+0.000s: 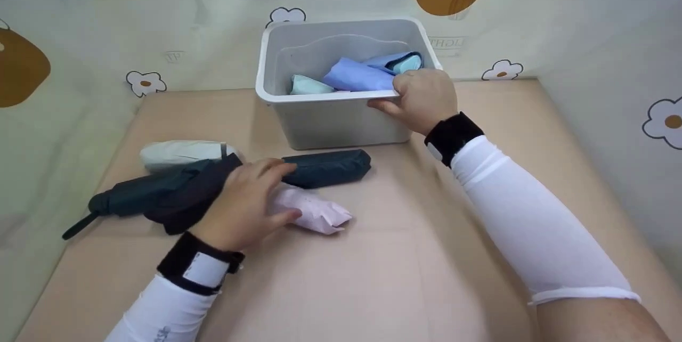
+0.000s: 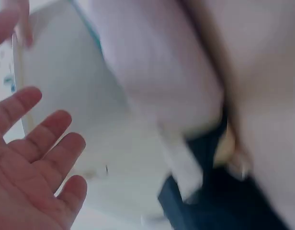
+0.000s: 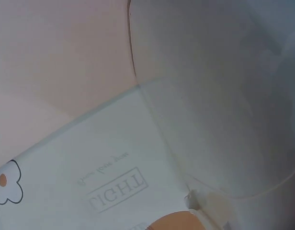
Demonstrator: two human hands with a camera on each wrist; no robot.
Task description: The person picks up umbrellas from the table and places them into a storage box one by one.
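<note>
My right hand [image 1: 426, 98] grips the front right rim of a light grey plastic bin [image 1: 341, 121]. Inside the bin lie a blue folded umbrella [image 1: 359, 75] and a pale mint bundle [image 1: 310, 85]. Over the table, my left hand [image 1: 240, 206] hovers with parted fingers beside a pale pink folded umbrella [image 1: 314, 211], partly covering it. In the left wrist view, the fingers of that hand [image 2: 37, 163] look loosely spread, with nothing in them. The right wrist view shows the bin wall [image 3: 209, 105] close up, but not the hand.
Left of the left hand lie a dark green folded umbrella [image 1: 133, 195] with a strap, a black cloth-like piece [image 1: 184, 206] and a whitish folded umbrella [image 1: 181, 154]. Another dark umbrella [image 1: 330, 167] lies before the bin. Patterned curtain-like walls [image 1: 213, 22] enclose the table.
</note>
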